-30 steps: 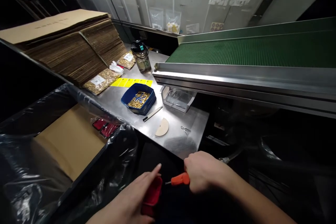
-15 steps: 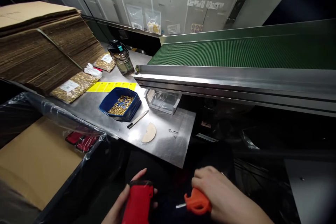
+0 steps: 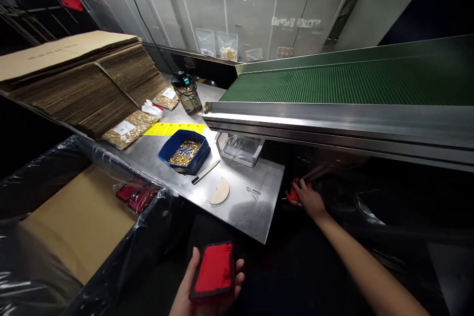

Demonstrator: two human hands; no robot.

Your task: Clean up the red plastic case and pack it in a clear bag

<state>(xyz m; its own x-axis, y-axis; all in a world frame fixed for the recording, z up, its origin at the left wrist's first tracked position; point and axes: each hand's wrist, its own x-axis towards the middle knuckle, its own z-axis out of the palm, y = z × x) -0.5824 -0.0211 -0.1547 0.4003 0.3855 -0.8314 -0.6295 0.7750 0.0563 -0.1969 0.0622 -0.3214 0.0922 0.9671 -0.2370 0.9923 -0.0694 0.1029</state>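
My left hand (image 3: 187, 284) cradles a red case with a black rim (image 3: 214, 269), its thumb on one side and its fingers curled round the other. Beyond the table's right edge, my right hand (image 3: 309, 197) reaches out with its fingers over an orange-handled tool (image 3: 294, 196). That tool's tip is hard to make out in the dark. Nearest to both hands on the metal table (image 3: 240, 212) lie a pale half-round disc (image 3: 220, 191) and a small wire piece (image 3: 253, 191).
A blue bin (image 3: 168, 150) of small gold-coloured parts stands beside a marker pen (image 3: 205, 173). A clear-fronted tray (image 3: 240, 150) sits under the green conveyor (image 3: 314, 81). Stacked cardboard (image 3: 92, 86) fills the left, above a plastic-lined box (image 3: 85, 217) holding red cases.
My right hand has moved forward with the orange-handled tool, away from my body to beside the table. The red case in my left hand now shows its broad face. The view has shifted.
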